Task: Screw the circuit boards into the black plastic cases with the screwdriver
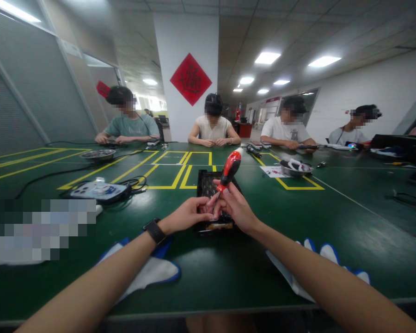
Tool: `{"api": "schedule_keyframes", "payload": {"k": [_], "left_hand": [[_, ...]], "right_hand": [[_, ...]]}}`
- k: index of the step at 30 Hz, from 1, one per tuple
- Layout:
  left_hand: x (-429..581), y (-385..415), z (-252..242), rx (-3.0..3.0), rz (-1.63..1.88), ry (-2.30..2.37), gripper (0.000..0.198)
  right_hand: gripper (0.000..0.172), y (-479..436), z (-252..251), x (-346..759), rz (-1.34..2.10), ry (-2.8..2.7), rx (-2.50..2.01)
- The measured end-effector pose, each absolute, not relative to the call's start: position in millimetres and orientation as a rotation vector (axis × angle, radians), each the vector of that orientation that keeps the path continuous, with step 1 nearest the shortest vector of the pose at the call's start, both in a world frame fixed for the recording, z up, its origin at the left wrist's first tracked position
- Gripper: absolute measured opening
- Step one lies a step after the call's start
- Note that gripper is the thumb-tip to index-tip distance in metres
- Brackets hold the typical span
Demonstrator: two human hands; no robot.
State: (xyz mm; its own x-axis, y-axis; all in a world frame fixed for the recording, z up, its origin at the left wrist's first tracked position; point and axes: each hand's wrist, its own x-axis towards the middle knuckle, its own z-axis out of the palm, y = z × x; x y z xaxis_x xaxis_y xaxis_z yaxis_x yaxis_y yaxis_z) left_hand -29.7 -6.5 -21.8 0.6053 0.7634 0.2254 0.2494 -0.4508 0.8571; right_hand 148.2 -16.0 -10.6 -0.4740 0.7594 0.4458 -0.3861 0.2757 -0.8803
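Observation:
My right hand is closed round a red-and-black screwdriver, whose handle points up and away. Its tip goes down toward a black device lying on the green table. My left hand, with a black watch on the wrist, is pinched by the screwdriver's tip at the near end of the device. What its fingers hold is too small to see.
White-and-blue gloves lie under both forearms near the table's front edge. A phone with cables lies to the left. Metal bowls sit farther back. Several other people sit along the far side.

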Motion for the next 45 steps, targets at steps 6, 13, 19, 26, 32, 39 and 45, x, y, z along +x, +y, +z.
{"api": "schedule_keyframes", "payload": {"k": [6, 13, 19, 26, 32, 39, 45], "left_hand": [[-32.0, -8.0, -12.9, 1.99, 0.687, 0.645, 0.027], [-28.9, -10.0, -13.4, 2.069, 0.776, 0.776, 0.029], [-32.8, -10.4, -8.9, 2.14, 0.67, 0.744, 0.027], [-29.2, -10.2, -13.2, 2.055, 0.779, 0.793, 0.025], [-30.4, -7.5, -14.7, 2.055, 0.767, 0.76, 0.025], [-26.8, -9.8, -16.1, 2.033, 0.751, 0.832, 0.03], [-29.9, -10.0, -13.2, 2.123, 0.737, 0.829, 0.029]], "right_hand": [[0.038, -13.5, -13.9, 147.7, 1.435, -1.483, -0.344], [0.042, -14.7, -11.3, 148.6, 1.413, -1.527, -0.354], [0.041, -15.0, -11.8, 148.9, 1.442, -1.54, -0.338], [0.041, -14.7, -12.2, 148.6, 1.423, -1.507, -0.338], [0.038, -13.9, -12.7, 149.3, 1.422, -1.488, -0.344], [0.037, -14.3, -12.2, 149.3, 1.43, -1.483, -0.336], [0.037, -14.4, -11.8, 149.0, 1.425, -1.458, -0.334]]}}
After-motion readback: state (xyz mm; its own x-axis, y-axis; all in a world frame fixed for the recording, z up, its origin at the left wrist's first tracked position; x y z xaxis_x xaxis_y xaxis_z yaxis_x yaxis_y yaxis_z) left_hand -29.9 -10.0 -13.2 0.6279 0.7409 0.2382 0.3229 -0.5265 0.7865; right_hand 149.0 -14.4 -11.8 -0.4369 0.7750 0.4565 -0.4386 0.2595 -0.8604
